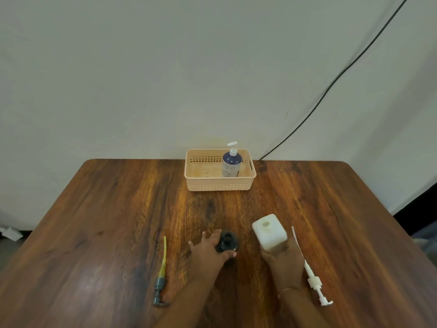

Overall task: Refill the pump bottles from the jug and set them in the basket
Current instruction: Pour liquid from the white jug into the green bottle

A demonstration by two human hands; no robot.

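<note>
Two hands grip bottles: left hand (209, 248) dark bottle (226, 241), right hand (282, 259) white bottle (269, 232).

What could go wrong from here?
1. The white jug, open-topped in the right hand, could slop liquid over the table when tipped.
2. The dark bottle has a small mouth, so pouring may miss it.
3. The white pump beside the right wrist could get knocked.

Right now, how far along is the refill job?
Done: one blue pump bottle stands in the peach plastic basket. In hand: left hand steadies an open dark bottle; right hand holds the open white container. Left: both pumps, grey and white, lie on the table.
</note>
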